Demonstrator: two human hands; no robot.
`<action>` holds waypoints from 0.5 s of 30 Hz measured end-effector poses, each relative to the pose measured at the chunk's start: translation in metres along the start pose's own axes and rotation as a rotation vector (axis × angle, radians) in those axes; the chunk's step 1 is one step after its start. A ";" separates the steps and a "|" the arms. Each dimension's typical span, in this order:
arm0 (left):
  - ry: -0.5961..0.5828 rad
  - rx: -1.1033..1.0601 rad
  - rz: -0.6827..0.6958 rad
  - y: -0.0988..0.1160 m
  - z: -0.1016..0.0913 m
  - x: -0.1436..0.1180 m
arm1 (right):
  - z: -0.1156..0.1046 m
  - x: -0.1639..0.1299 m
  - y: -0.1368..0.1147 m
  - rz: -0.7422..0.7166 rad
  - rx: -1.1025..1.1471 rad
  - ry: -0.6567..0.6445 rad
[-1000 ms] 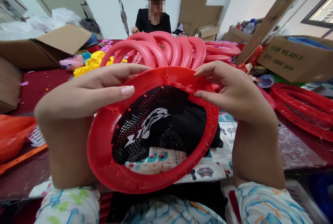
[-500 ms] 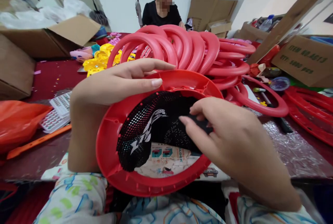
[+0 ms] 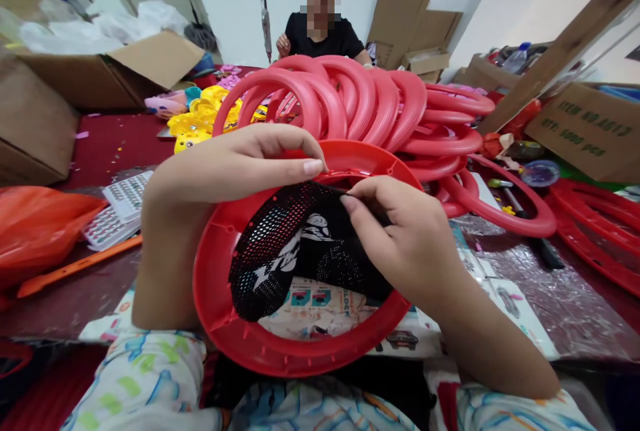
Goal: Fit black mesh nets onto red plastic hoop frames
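In front of me a red plastic ring (image 3: 295,354) is tilted, its hollow ribbed side facing me. A black mesh net (image 3: 277,227) with white printing lies across the upper part of its opening, attached to small red pegs along the left inner edge. My left hand (image 3: 240,164) is closed over the ring's upper left rim, with thumb and fingertips near the net's top edge. Between the thumb and forefinger of my right hand (image 3: 410,231), the net's edge is pinched at the upper right of the opening. The net's right part is partly hidden behind that hand.
Pink-red rings (image 3: 380,104) are heaped just beyond my hands. Yellow plastic pieces (image 3: 205,111) lie to their left. An orange bag (image 3: 45,234) is on the left, and more red rings (image 3: 595,237) are on the right. A person in black (image 3: 320,37) sits opposite.
My right hand has shifted up and left along the net to its top edge. My left fingertips have curled down closer to the ring's inner edge.
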State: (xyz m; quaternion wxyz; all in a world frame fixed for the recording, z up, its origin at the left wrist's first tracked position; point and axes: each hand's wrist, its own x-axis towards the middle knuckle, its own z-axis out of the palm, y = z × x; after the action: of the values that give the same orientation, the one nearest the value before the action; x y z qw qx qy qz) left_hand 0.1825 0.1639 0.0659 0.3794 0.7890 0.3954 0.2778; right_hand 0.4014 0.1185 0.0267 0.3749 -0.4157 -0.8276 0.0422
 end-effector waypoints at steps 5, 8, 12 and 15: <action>-0.019 0.229 0.002 -0.001 0.003 0.002 | 0.002 -0.001 0.002 -0.035 -0.065 0.148; 0.007 0.264 0.017 0.000 0.006 0.002 | 0.005 0.000 0.006 -0.047 -0.107 0.171; 0.048 0.242 0.048 0.003 0.008 0.001 | 0.006 0.001 0.010 -0.085 -0.152 0.221; 0.045 0.229 0.045 0.005 0.011 0.000 | 0.006 0.002 0.011 -0.130 -0.203 0.287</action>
State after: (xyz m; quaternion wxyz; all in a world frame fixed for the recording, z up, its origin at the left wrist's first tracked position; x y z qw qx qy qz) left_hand 0.1929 0.1576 0.0641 0.2713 0.8294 0.4152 0.2569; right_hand 0.4039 0.1287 0.0196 0.4473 -0.3986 -0.7907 -0.1254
